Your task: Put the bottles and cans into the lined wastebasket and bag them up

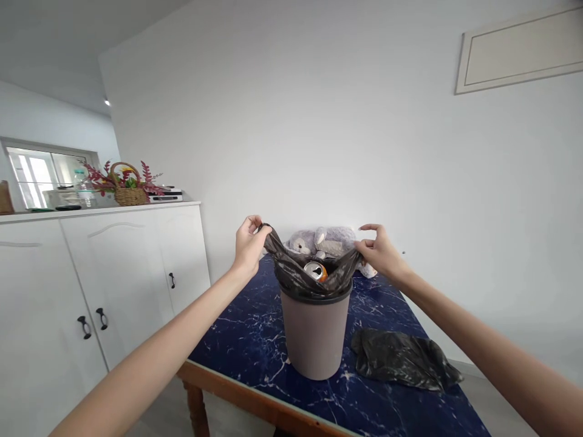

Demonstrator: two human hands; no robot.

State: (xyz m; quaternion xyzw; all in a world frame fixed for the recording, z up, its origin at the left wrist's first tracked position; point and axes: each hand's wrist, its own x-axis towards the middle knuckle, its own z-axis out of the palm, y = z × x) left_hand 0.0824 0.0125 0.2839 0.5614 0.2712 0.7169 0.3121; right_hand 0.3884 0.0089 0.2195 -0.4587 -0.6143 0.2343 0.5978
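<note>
A greyish-brown trash can (314,334) with a dark rim stands upright on the table. Its black garbage bag (294,274) is pulled up above the rim on both sides and sags at the front. My left hand (249,246) pinches the bag's left edge between thumb and fingers. On the other side, my right hand (380,250) grips the right edge, its index finger stretched out. An opened orange drink can (317,271) shows its silver top inside the bag; anything deeper is hidden.
Another black plastic bag (405,358) lies flattened at the table's right. Behind the trash can rests a grey plush toy (334,237) on the blue marble-patterned table (246,340). A white cabinet (132,261) at left bears a flower basket (131,194) and a plastic bottle (85,191).
</note>
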